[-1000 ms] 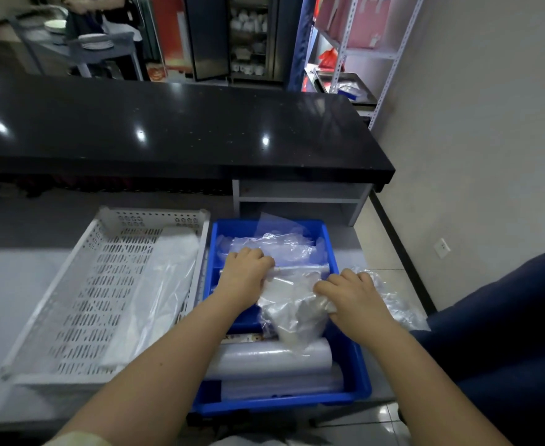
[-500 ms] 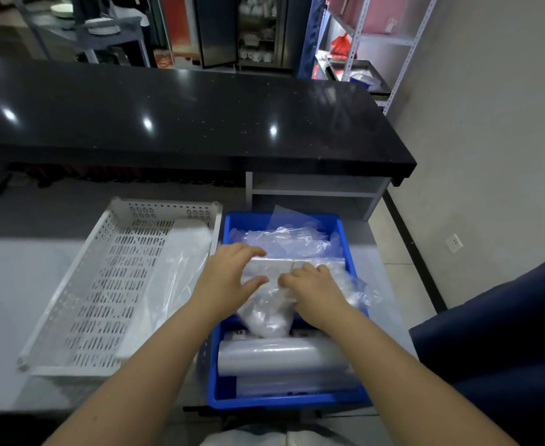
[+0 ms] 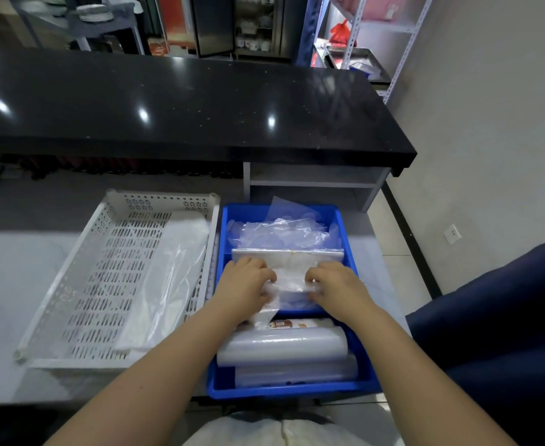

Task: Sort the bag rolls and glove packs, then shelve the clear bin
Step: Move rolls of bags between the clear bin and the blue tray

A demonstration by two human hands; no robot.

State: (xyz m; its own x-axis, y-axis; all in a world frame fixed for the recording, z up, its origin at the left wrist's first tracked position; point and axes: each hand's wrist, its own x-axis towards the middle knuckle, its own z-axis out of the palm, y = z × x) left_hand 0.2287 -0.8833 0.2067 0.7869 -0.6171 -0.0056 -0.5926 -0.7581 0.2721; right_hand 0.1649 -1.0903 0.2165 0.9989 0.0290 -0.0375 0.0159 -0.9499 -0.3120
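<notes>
A blue bin (image 3: 345, 226) sits on the grey table in front of me. Inside it, at the near end, lie clear bag rolls (image 3: 284, 347) and a small roll with an orange label (image 3: 296, 324). Loose clear glove packs (image 3: 280, 233) fill the far end. Across the middle lies a flat clear pack (image 3: 292, 278). My left hand (image 3: 243, 284) pinches its left edge and my right hand (image 3: 335, 284) pinches its right edge, both down inside the bin.
A white perforated tray (image 3: 104, 220) stands left of the blue bin and holds a clear plastic bag (image 3: 168, 278). Behind runs a black counter (image 3: 184, 101) with a white shelf (image 3: 316, 183) under it. Metal shelving (image 3: 403, 33) stands far right, a dark blue seat (image 3: 496, 333) near right.
Both hands have spread apart along the flat clear pack, which now lies straightened across the bin. The loose plastic that hung over the bin's right rim is now inside.
</notes>
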